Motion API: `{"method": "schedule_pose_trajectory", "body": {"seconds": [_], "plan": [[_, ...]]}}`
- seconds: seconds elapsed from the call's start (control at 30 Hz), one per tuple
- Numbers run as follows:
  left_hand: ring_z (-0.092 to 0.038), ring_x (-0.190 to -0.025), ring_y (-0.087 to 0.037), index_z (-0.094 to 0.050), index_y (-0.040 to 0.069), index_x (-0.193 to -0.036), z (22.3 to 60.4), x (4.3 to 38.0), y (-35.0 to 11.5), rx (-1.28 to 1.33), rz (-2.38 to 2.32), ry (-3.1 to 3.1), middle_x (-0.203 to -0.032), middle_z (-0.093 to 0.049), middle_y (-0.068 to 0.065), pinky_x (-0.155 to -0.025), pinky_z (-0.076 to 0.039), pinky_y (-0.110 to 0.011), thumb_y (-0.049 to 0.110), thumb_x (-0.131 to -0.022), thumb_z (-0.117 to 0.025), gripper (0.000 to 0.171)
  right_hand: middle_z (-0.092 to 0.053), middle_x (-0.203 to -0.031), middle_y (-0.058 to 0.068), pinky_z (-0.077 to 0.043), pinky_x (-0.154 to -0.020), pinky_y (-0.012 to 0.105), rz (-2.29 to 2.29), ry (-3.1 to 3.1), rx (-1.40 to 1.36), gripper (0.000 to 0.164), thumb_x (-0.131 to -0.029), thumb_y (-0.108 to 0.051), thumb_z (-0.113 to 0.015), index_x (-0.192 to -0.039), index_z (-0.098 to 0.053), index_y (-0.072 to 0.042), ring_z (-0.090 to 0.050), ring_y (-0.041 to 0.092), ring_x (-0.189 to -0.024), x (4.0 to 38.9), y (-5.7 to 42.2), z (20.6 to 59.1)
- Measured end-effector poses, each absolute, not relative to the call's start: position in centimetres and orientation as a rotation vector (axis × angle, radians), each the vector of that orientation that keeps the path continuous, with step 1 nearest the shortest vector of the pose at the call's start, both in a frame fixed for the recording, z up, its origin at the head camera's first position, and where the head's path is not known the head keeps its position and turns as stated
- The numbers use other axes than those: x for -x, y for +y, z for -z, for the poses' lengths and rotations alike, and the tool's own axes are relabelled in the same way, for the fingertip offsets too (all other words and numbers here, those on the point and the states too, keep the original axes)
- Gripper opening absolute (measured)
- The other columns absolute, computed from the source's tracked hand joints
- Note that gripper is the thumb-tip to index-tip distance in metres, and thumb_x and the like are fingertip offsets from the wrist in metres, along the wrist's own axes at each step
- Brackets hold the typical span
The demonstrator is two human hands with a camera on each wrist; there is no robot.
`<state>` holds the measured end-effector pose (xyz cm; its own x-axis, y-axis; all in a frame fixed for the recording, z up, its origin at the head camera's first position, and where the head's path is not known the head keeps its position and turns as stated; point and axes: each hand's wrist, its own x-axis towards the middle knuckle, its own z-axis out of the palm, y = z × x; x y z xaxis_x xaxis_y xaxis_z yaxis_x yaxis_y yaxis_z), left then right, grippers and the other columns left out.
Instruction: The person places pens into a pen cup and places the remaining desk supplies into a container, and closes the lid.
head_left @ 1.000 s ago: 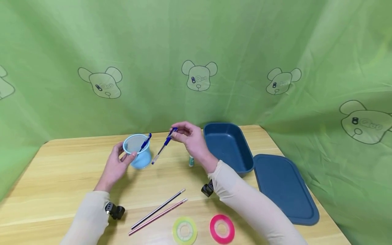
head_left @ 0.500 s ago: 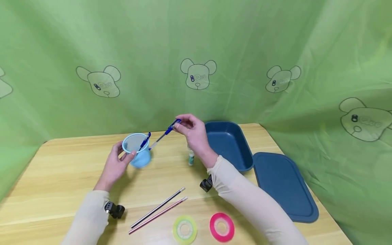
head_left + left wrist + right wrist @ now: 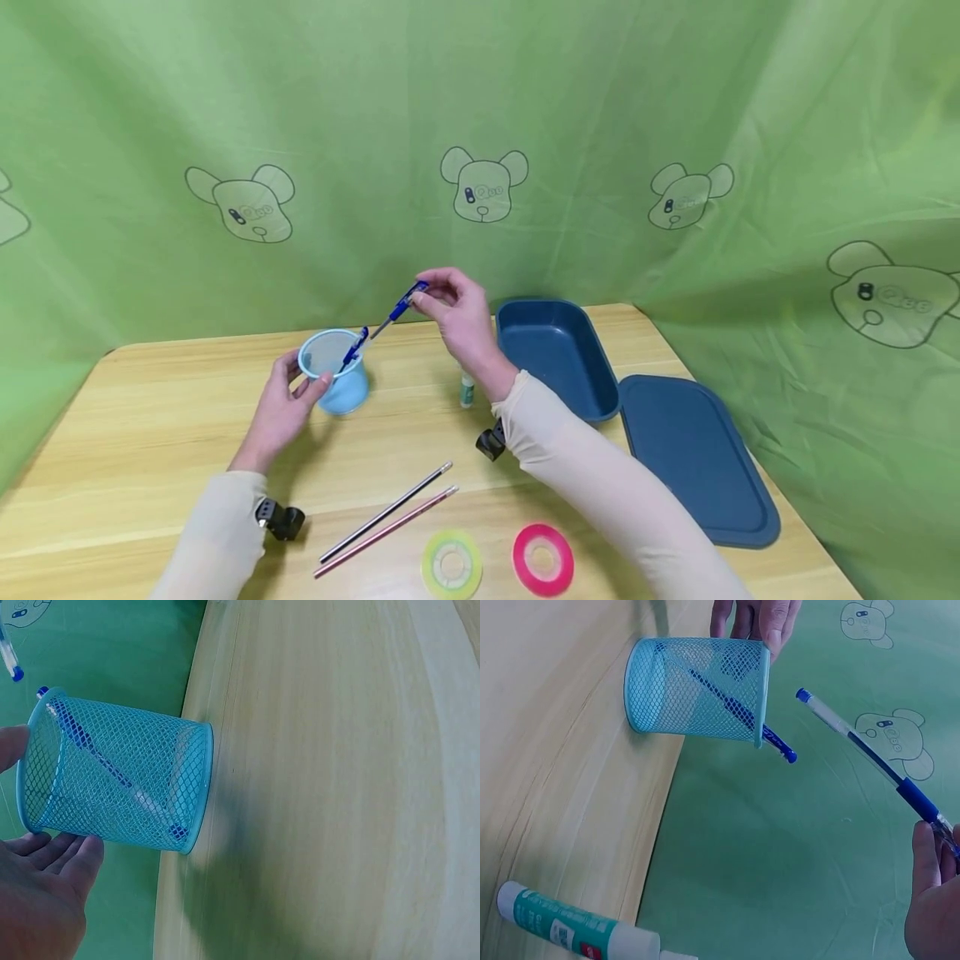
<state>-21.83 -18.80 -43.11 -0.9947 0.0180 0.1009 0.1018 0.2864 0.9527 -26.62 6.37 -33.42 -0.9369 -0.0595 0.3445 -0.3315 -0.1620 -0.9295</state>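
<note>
A light-blue mesh pen holder (image 3: 112,772) stands upright on the wooden table. One blue pen (image 3: 739,711) leans inside it, its top sticking out past the rim. My left hand (image 3: 285,404) holds the pen holder near its rim, thumb on one side and fingers on the other. Between thumb and fingertips my right hand (image 3: 461,321) pinches a second clear-barrelled blue pen (image 3: 915,799) near its cap end. That pen slants down to the left, its free end above the holder's rim and apart from it in the right wrist view.
Two pencils (image 3: 386,531) lie in front of the hands, beside a yellow tape roll (image 3: 430,567) and a pink one (image 3: 564,567). A glue stick (image 3: 577,926) stands below the right hand. To the right are a dark-blue bin (image 3: 600,367) and its lid (image 3: 697,458).
My right hand has risen, then shifted left, bringing the second pen's lower end from beside the pen holder to above its rim. The left hand keeps its hold on the holder.
</note>
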Motion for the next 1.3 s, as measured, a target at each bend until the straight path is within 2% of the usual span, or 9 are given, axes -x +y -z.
{"method": "schedule_pose_trajectory", "body": {"seconds": [0.13,0.33,0.63,1.3], "plan": [[-0.023,-0.142,-0.041,-0.014,-0.01,-0.15,43.1,21.9,-18.7,0.124,1.842,-2.452,-0.152,-0.022,-0.032,-0.115,-0.026,-0.047,0.016,-0.098,-0.062,0.075,-0.062,-0.097,0.014,-0.057,-0.084,0.034,-2.189,-1.944,-0.466,0.026,-0.085,0.014,-0.066,-0.111,-0.061,0.008,-0.063,0.02,-0.088,26.9,5.8,33.6],[-0.023,-0.142,-0.041,-0.015,-0.011,-0.149,43.2,22.0,-18.7,0.116,1.838,-2.451,-0.151,-0.023,-0.032,-0.115,-0.027,-0.046,0.016,-0.098,-0.062,0.075,-0.063,-0.098,0.015,-0.057,-0.083,0.033,-2.128,-2.003,-0.508,0.024,-0.085,0.013,-0.066,-0.109,-0.062,0.007,-0.062,0.027,-0.091,27.3,5.1,34.3],[-0.024,-0.141,-0.041,-0.016,-0.011,-0.149,43.1,22.0,-18.7,0.098,1.829,-2.459,-0.151,-0.024,-0.032,-0.115,-0.027,-0.046,0.017,-0.098,-0.063,0.075,-0.063,-0.097,0.015,-0.058,-0.082,0.032,-2.117,-2.016,-0.487,0.024,-0.085,0.013,-0.067,-0.108,-0.062,0.008,-0.063,0.02,-0.087,27.7,4.4,35.6],[-0.022,-0.142,-0.04,-0.014,-0.01,-0.149,43.2,21.9,-18.7,0.086,1.847,-2.456,-0.152,-0.022,-0.032,-0.115,-0.026,-0.045,0.015,-0.098,-0.061,0.074,-0.063,-0.096,0.014,-0.057,-0.082,0.028,-2.121,-2.142,-0.507,0.022,-0.086,0.012,-0.067,-0.107,-0.062,0.007,-0.064,0.025,-0.09,28.0,2.8,37.2]]}}
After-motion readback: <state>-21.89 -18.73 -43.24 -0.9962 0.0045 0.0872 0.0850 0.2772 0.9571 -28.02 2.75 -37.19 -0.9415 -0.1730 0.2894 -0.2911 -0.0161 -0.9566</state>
